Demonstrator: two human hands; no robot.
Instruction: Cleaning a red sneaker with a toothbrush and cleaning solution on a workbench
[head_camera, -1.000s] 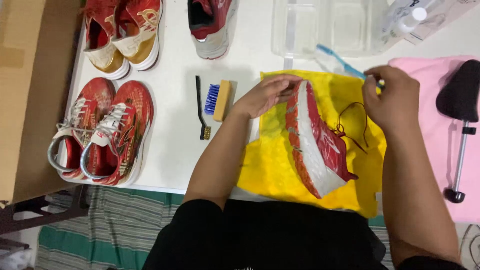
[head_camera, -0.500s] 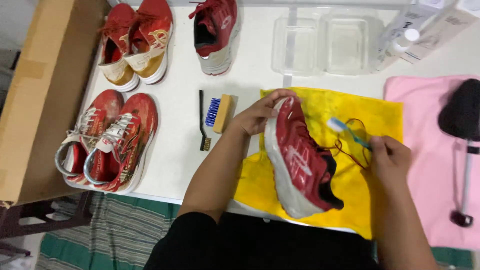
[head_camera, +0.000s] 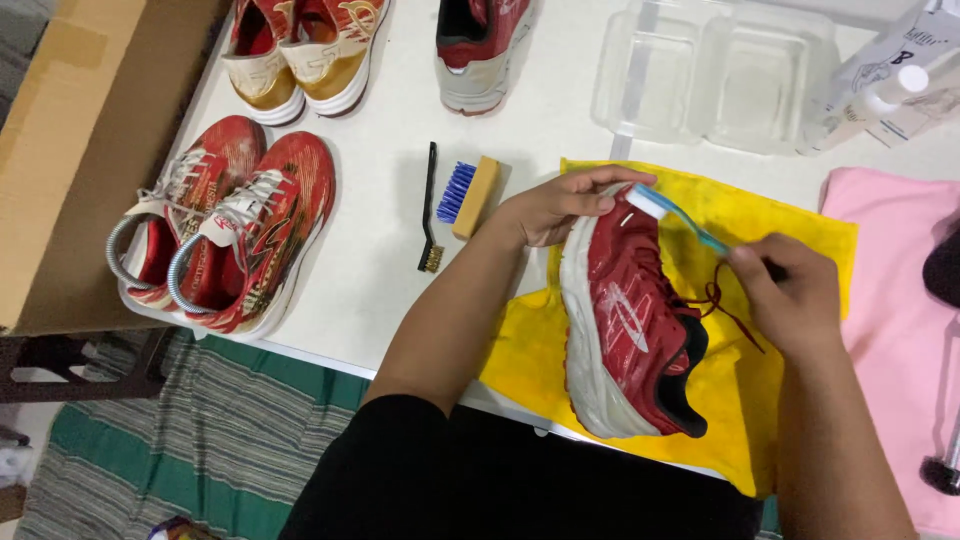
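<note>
A dark red running shoe with a white sole lies on a yellow cloth on the white table. My left hand grips the shoe's toe end and holds it steady. My right hand holds a blue and white toothbrush, whose head rests against the toe of the shoe, just beside my left fingers. The shoe's red laces hang loose under my right hand.
A blue-bristled wooden brush and a thin black wire brush lie left of the cloth. Pairs of red shoes stand further left by a cardboard box. A clear plastic tub, white bottles and pink cloth lie at right.
The shoe has been turned from its sole-up side onto its side with the upper showing. My right hand has brought the toothbrush down to the toe.
</note>
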